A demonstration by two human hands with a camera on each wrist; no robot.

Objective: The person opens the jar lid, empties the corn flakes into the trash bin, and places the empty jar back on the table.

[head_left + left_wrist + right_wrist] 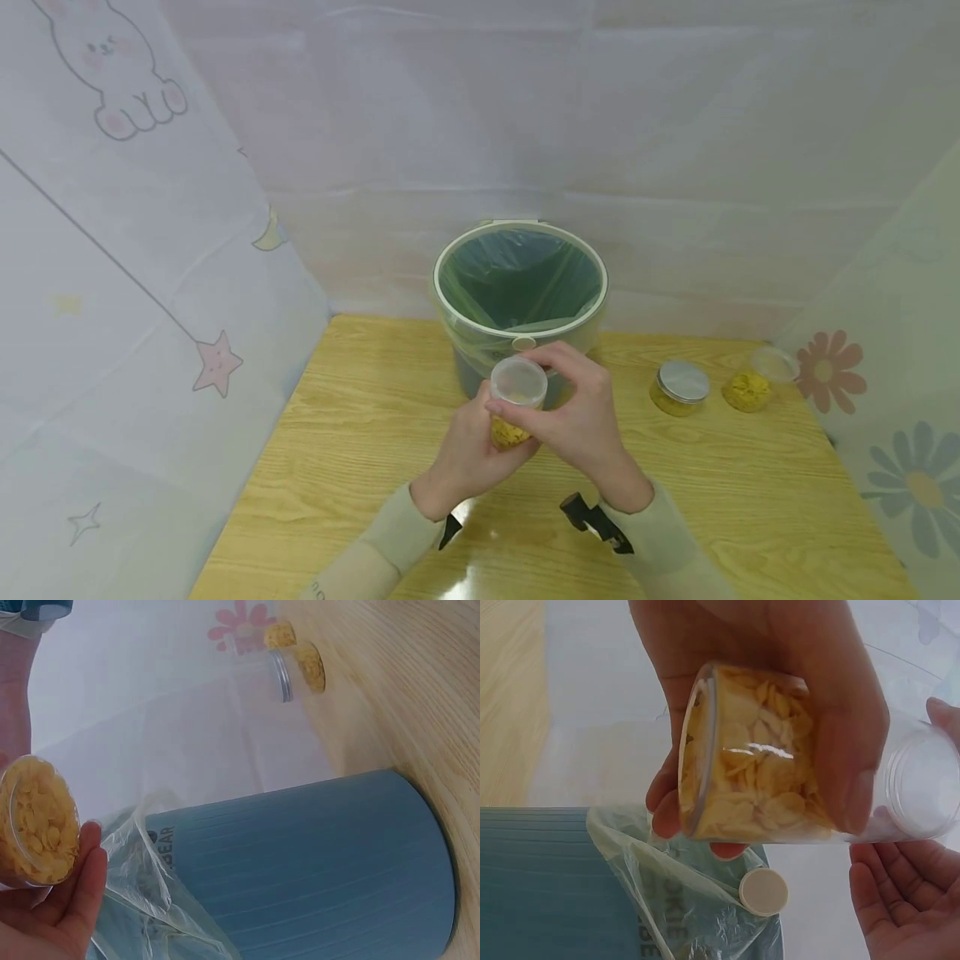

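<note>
Above the table, in front of the bin, my left hand [468, 446] grips the body of a clear jar [761, 754] that holds yellow flakes. The jar's translucent lid [519, 381] faces up toward the head camera. My right hand [573, 408] pinches the lid's rim, with the thumb on the near side and the index finger on the far side. In the right wrist view the left fingers wrap round the jar, and the right hand's fingers lie at the lid end. The left wrist view shows the flakes through the jar's base.
A blue-grey bin [300, 862] with a pale rim [442, 304] and a clear liner stands against the back sheet. To its right are a silver-lidded jar [680, 387] and a jar with a translucent lid [750, 387], both with yellow contents. Patterned sheets border the wooden table [330, 467].
</note>
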